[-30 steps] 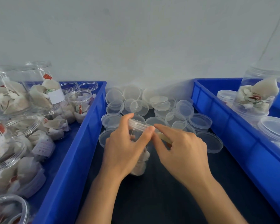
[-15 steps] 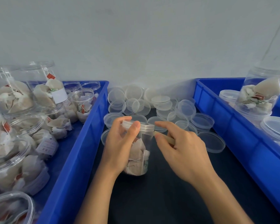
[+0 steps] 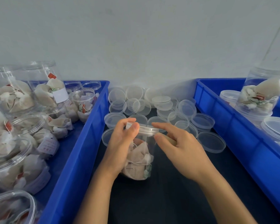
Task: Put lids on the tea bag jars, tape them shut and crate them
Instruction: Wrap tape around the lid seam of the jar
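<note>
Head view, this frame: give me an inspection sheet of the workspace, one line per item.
Surface: dark mat between two crates.
Job's things: lidded jar of tea bags, upright on the mat; loose lids piled behind it.
Clutter: left crate holds open filled jars; right crate holds lidded jars.
Grippers: left hand grips the jar; right hand at the lid rim, holding a small tan object, unclear.
Cables: nothing seen.
Surroundings: plain pale wall.

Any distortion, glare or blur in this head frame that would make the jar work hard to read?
Head view: wide-angle bowing curves the left crate and right crate rims; soft, even light, no hard shadows; mild sheen on the loose lids; left hand, right hand and held jar fairly sharp; near-left jars blurred.
</note>
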`<state>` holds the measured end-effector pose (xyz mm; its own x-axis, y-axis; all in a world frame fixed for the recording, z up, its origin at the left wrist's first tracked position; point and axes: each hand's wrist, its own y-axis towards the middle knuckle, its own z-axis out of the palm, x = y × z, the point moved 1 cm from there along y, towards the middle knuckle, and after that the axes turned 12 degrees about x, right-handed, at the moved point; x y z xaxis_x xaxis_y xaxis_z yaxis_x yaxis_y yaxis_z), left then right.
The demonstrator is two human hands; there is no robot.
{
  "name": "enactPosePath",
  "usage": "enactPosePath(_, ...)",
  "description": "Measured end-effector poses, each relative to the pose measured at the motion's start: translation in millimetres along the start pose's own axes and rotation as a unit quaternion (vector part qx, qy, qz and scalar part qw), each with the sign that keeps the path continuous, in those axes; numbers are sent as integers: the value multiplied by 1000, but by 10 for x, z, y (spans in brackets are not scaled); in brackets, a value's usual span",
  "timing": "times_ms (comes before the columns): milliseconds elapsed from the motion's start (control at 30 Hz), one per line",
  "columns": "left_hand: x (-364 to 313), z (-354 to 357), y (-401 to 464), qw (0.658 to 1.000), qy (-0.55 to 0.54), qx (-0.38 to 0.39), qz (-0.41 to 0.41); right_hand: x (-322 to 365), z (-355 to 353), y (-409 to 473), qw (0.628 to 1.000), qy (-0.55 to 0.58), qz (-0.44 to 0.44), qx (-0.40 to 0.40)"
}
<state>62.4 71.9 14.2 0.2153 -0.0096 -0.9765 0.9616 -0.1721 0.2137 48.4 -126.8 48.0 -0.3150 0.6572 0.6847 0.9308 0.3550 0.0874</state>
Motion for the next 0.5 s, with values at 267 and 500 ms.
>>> enactPosePath(267,19,36,-18,1000,27,13,8,39,14,-40,999,23,-9,-28)
enactPosePath(500,-44,159,-18,988,148,-24,43,125,118,-78,986,-86,15,-138)
